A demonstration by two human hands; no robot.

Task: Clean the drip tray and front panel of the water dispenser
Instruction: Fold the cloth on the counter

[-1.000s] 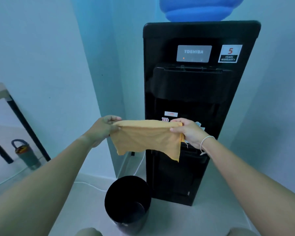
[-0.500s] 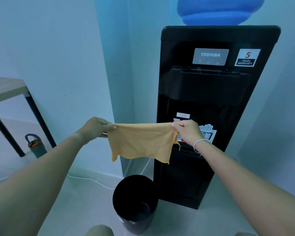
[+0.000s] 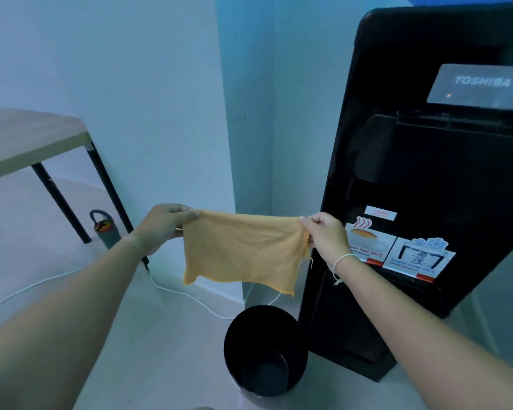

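Two bare hands stretch a soft orange cloth (image 3: 243, 250) beside a glossy black water dispenser (image 3: 427, 179).
Left hand (image 3: 163, 226) and right hand (image 3: 326, 235) fingers pinch its top corners; fabric hangs limp.

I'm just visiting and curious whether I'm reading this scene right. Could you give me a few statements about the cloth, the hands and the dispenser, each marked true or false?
1. Both hands stretch the orange cloth out by its top corners. True.
2. The cloth is pressed against the water dispenser. False: it hangs in the air, left of the front panel.
3. A black bin stands on the floor below the cloth. True.
4. The left hand wears a white string bracelet. False: the bracelet is on the right hand wrist.
5. The bottle stands on the table. False: it stands on the floor by the table leg.
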